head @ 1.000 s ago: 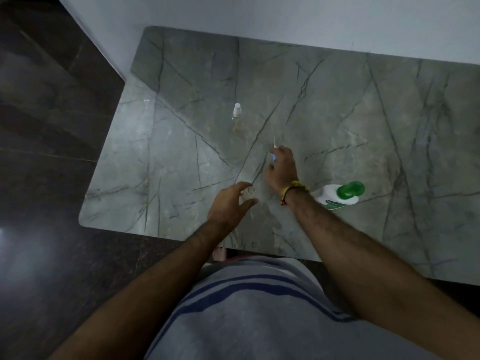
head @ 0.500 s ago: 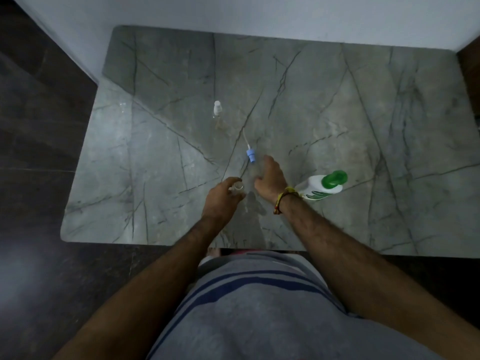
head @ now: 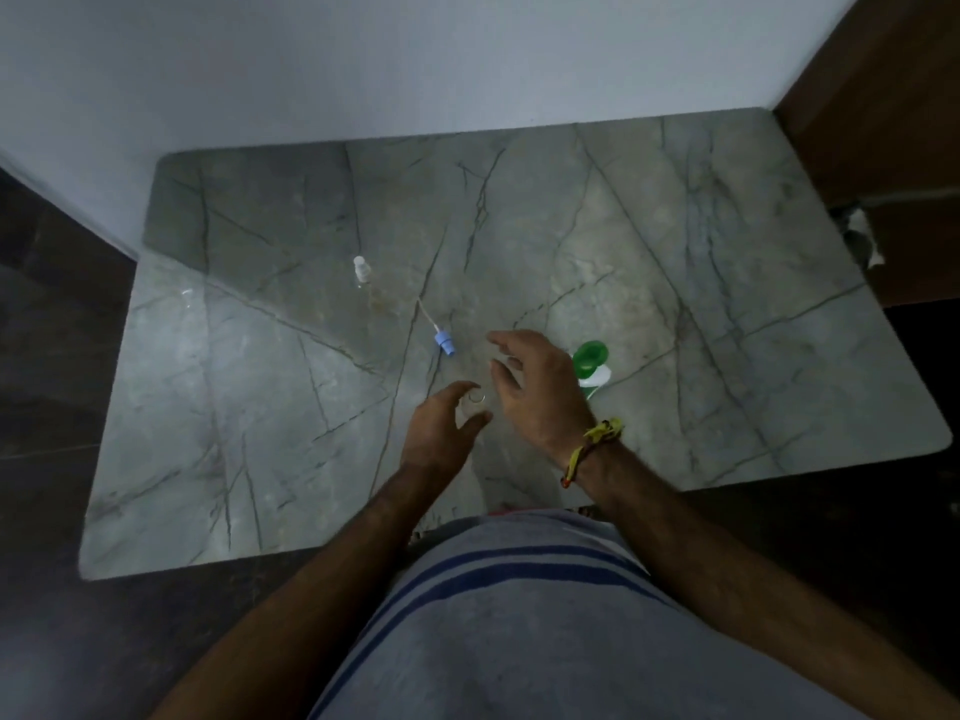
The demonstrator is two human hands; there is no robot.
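Note:
On the grey marble table [head: 675, 304], my left hand [head: 441, 431] curls its thumb and fingers round a small clear open-topped bottle [head: 475, 398]. My right hand [head: 535, 389] hovers just right of it, fingers spread and relaxed, holding nothing. A blue spray-pump head with a thin white tube [head: 442, 341] lies on the table beyond my hands. A small clear bottle with a white cap [head: 361, 267] stands farther back. A white bottle with a green cap [head: 589, 363] lies on its side behind my right hand, partly hidden by it.
A white wall runs along the table's far edge. A brown wooden panel [head: 893, 122] rises at the right. Dark floor tiles [head: 47, 356] lie to the left of the table and along its front edge.
My right hand has let go of the blue pump head, which now lies on the table, and has drawn back and risen beside the green-capped bottle. My left hand stays on the small clear bottle.

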